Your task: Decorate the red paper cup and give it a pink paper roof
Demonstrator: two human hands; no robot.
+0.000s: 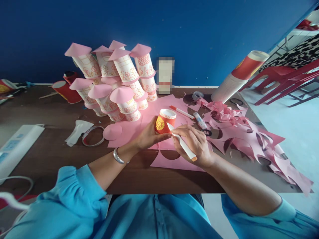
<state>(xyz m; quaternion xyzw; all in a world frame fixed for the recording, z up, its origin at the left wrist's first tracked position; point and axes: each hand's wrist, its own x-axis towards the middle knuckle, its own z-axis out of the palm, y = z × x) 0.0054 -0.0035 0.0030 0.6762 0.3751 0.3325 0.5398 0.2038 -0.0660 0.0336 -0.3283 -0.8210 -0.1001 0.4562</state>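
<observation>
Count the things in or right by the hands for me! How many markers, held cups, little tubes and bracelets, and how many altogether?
Markers: 2, the held marker in the right hand and the loose marker
Red cup in the left hand: 1
White-and-blue tube: 1
Silver bracelet: 1
Total: 5

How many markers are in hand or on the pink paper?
2: a white marker in the right hand, a red-and-white marker beyond the cup; scraps may hide others.
</observation>
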